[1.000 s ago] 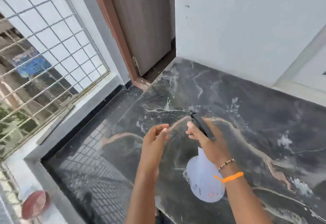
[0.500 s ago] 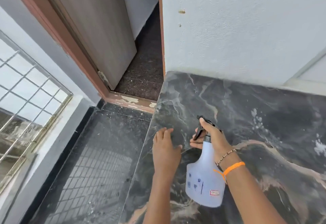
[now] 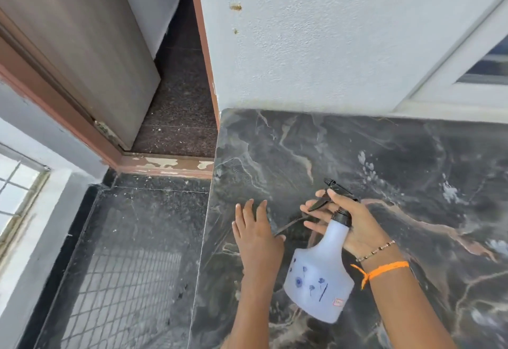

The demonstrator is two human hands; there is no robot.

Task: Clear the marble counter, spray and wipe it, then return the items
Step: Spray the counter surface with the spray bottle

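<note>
Marble counter (image 3: 384, 161) under flat, spread left hand (image 3: 257, 234); right hand (image 3: 354, 225) gripping spray bottle (image 3: 320, 274) neck.

The spray bottle (image 3: 319, 277) is pale translucent plastic printed with small blue flowers and a small label low on its side, topped by a black trigger head whose nozzle points away toward the wall. It is tilted above the surface (image 3: 398, 161), a dark marble slab with tan and white veining. Whitish patches near its far right may be spray or marbling.
</note>
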